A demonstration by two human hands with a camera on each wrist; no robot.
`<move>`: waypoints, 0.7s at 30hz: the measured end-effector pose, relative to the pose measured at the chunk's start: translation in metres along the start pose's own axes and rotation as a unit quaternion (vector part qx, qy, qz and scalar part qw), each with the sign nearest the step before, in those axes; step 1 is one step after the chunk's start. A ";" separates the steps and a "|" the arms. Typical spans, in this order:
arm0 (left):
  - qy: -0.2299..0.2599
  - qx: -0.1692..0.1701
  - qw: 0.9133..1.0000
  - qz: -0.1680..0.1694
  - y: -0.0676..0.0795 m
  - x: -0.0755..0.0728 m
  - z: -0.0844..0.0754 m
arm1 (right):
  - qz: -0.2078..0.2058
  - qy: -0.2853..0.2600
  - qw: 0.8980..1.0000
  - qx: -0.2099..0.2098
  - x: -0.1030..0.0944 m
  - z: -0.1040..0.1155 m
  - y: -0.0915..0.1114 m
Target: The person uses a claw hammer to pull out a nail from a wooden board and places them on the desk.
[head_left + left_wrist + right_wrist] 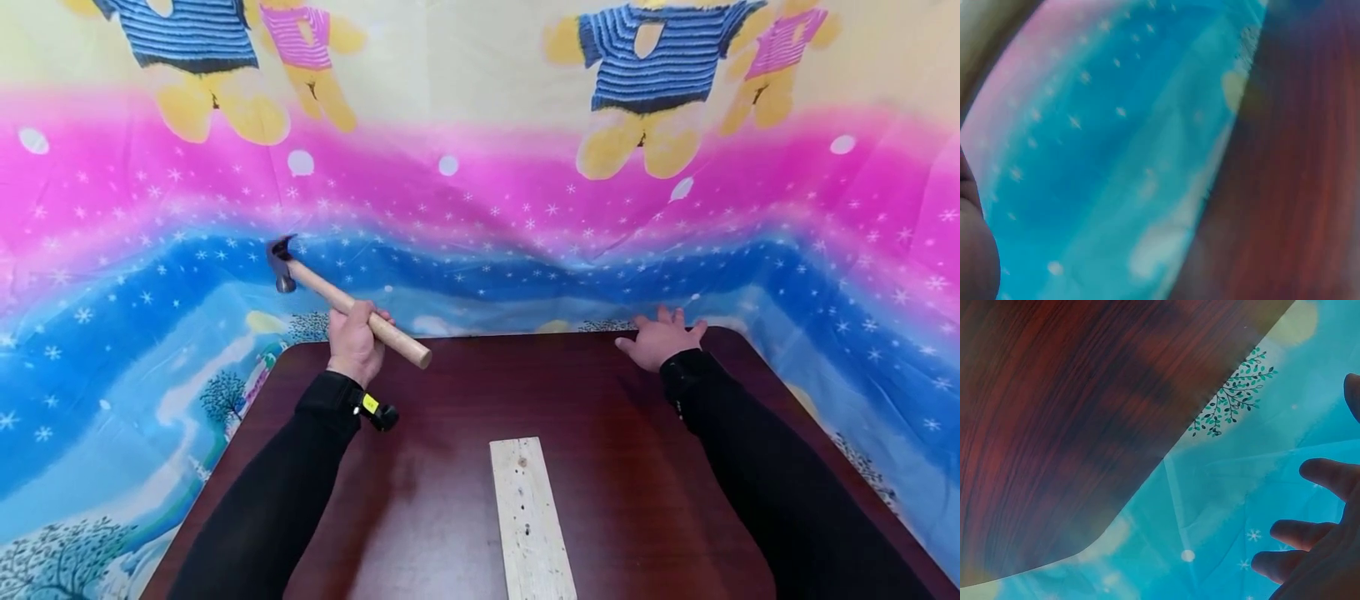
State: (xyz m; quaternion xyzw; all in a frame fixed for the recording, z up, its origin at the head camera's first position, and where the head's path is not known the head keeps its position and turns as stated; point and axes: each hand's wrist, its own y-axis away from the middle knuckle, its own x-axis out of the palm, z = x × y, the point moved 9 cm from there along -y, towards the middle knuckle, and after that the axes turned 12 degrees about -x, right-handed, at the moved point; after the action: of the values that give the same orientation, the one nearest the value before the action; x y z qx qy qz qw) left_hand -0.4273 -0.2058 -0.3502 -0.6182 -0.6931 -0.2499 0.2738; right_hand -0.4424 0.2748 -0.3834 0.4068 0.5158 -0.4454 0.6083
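A claw hammer [322, 287] with a dark metal head and pale wooden handle is raised over the far left of the table. My left hand [356, 342] grips it around the handle, its head pointing up and left. In the left wrist view only part of the left hand [977, 250] shows at the left edge. Over the table's far right edge, my right hand [660, 340] is held out with spread fingers and nothing in it. The right wrist view shows its fingers [1329, 475] apart. A pale wooden board [527, 508] with several dark spots lies lengthwise near the table's front middle.
The dark red-brown table [442, 483] has rounded far corners. Behind it and along both sides hangs a printed cloth [480, 208] with teddy bears, snowflakes and trees, close to the table edges.
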 end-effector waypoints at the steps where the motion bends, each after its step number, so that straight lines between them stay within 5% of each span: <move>1: 0.001 -0.001 1.000 0.029 0.001 0.009 -0.003 | 0.000 -0.002 1.000 0.000 0.000 0.000 0.000; 6: 0.011 -0.028 0.984 0.175 0.008 0.046 -0.020 | -0.005 -0.010 1.000 -0.004 0.001 -0.003 0.000; 9: -0.010 -0.027 0.975 0.222 0.013 0.054 -0.031 | -0.009 -0.012 1.000 -0.010 0.003 -0.003 -0.001; 15: -0.158 0.057 0.970 0.177 0.015 0.061 -0.064 | -0.011 -0.026 0.999 -0.015 0.003 -0.004 0.000; 21: -0.307 0.121 0.936 0.121 0.018 0.068 -0.087 | -0.018 -0.042 0.999 -0.019 -0.001 -0.009 0.006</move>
State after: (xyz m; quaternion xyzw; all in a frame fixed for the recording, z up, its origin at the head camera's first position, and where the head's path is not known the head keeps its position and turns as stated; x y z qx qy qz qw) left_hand -0.4087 -0.2144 -0.2395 -0.7060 -0.6887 0.0731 0.1483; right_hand -0.4396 0.2854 -0.3837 0.3668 0.5052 -0.4635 0.6288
